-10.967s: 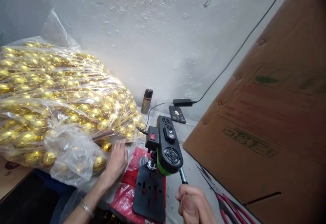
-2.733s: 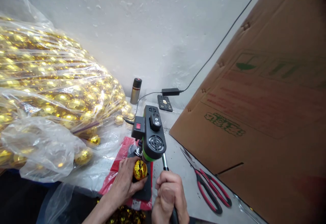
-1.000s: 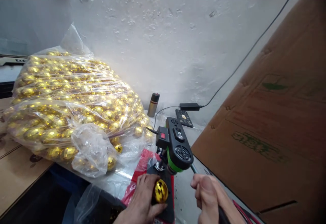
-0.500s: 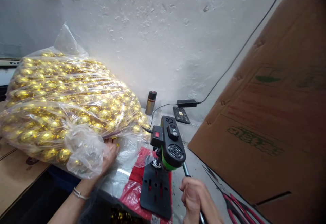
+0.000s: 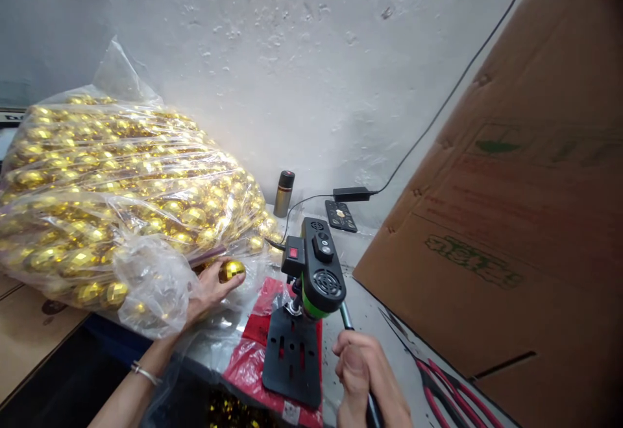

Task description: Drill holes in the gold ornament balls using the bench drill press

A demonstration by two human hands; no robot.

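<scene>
My left hand [image 5: 210,287] is closed on a shiny gold faceted ball [image 5: 232,270], just outside the mouth of a big clear plastic bag [image 5: 160,149] full of the same balls. My right hand [image 5: 366,376] wraps round the lever handle [image 5: 346,316] of a small black and green bench drill press [image 5: 322,266]. The press stands over a slotted black base plate [image 5: 292,360], which rests on red plastic [image 5: 243,360]. Nothing lies on the plate. The lower end of the drill head is hidden from above.
Red-handled pliers [image 5: 452,389] lie at right, beside a large cardboard box [image 5: 487,233]. Behind the press are a phone [image 5: 341,216], a black power adapter [image 5: 351,194] with its cable, and a dark-capped bottle [image 5: 283,194]. Gold pieces [image 5: 233,412] show below the table's front edge.
My left hand has come out from under the bag's edge, moving right, with a gold ball now showing in its fingers. My right hand stays on the lever. The view has shifted slightly.
</scene>
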